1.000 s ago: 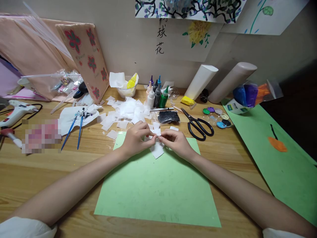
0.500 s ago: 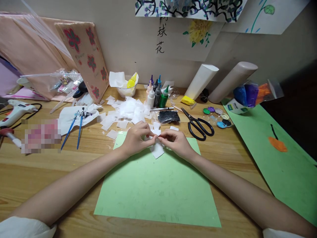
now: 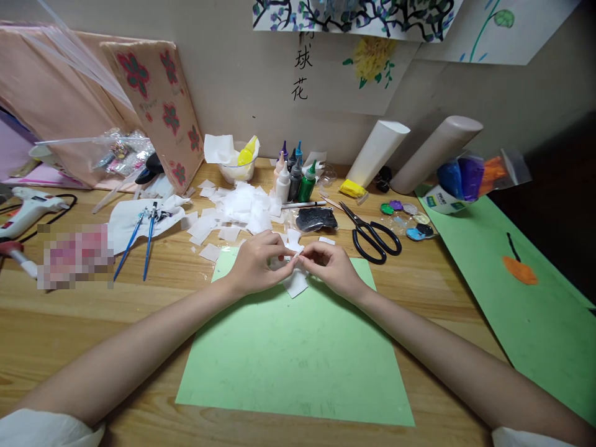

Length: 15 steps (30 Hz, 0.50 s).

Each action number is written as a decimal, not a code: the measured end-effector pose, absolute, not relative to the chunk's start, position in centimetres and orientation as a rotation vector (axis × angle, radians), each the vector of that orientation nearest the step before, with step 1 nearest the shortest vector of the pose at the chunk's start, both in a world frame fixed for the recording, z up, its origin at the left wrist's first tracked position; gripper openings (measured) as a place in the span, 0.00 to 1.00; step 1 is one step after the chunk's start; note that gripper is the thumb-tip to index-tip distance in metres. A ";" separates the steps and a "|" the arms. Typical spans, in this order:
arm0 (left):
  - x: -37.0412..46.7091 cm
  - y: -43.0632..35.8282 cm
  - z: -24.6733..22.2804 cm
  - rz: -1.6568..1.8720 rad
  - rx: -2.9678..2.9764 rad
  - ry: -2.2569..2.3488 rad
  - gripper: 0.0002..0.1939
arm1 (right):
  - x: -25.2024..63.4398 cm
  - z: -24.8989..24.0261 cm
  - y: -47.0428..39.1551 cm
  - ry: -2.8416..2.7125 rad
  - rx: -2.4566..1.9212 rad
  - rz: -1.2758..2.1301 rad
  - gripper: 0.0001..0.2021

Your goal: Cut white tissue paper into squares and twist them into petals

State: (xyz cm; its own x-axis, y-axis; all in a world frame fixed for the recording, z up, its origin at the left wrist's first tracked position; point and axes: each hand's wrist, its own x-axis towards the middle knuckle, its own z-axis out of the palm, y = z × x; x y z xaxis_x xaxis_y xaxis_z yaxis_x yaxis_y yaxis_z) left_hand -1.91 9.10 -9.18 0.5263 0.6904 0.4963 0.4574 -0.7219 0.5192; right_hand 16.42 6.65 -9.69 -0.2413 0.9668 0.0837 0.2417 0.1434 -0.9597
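Over the far edge of a green sheet [image 3: 293, 360], my left hand [image 3: 261, 264] and my right hand [image 3: 333, 267] meet with fingertips pinched. Between them they hold a small white piece of paper [image 3: 298, 254], which looks rolled or twisted into a thin strip. Beneath the fingers lies another white paper square [image 3: 297, 284] on the green sheet, partly hidden by my hands. A heap of white paper squares [image 3: 244, 208] is spread just beyond my left hand. Black-handled scissors [image 3: 372, 236] rest to the right of my right hand.
Behind the heap stand paint bottles [image 3: 295, 180] and a clear bowl [image 3: 237, 169]. A black packet [image 3: 316, 218] lies near my fingers. Two paintbrushes [image 3: 149, 242] and a glue gun [image 3: 32, 208] are at left. Another green sheet [image 3: 535, 298] lies at right, with two leaning tubes behind.
My fingers have shifted slightly, and the small white paper now shows as a thin strip between the fingertips. Both hands stay in nearly the same place.
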 end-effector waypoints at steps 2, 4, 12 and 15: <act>-1.9 8.9 -9.2 1.007 2.501 0.976 0.08 | 16.5 -9.7 6.7 -1.644 -1.188 1.140 0.07; -1.8 8.8 -9.2 1.009 2.540 0.998 0.08 | 16.5 -9.8 6.7 -1.656 -1.193 1.127 0.07; -1.8 8.8 -9.4 1.056 2.543 0.979 0.07 | 16.5 -10.1 6.7 -1.701 -1.177 1.139 0.08; -1.8 8.8 -9.4 1.052 2.548 0.982 0.08 | 16.5 -10.1 6.7 -1.704 -1.180 1.141 0.08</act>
